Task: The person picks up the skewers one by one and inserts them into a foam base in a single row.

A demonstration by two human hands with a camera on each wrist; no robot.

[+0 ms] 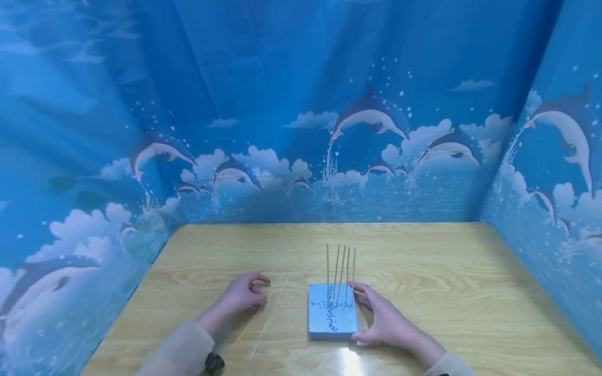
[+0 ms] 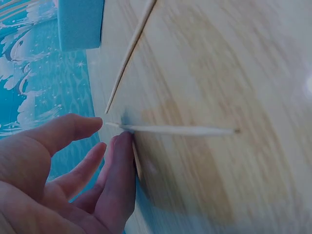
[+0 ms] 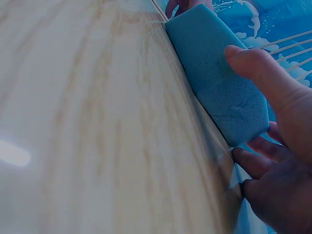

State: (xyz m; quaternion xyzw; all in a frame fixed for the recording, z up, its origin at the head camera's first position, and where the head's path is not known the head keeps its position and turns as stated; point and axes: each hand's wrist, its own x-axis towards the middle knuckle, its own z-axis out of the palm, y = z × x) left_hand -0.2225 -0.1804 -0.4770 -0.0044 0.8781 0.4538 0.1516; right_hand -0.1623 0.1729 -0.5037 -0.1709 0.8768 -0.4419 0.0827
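Note:
A light blue foam block (image 1: 320, 322) lies on the wooden table, its top marked with small dark dots or holes in a rough cross. Several thin sticks (image 1: 327, 263) stand upright out of its far part. My right hand (image 1: 388, 321) grips the block at its right side, with the thumb on the near side and fingers at the far right corner. To the left, two thin wooden sticks (image 1: 269, 318) lie on the table, pointed in the left wrist view. Beside them is my left hand (image 1: 241, 296), fingers loosely bent, with a gap between thumb and forefinger near one stick's tip (image 2: 185, 130).
Blue curtains (image 1: 263, 78) printed with dolphins and clouds surround the wood-grain table (image 1: 423, 261) at the back and both sides. A small dark object (image 1: 214, 362) sits by the left sleeve. Light reflects off the table near the block's front.

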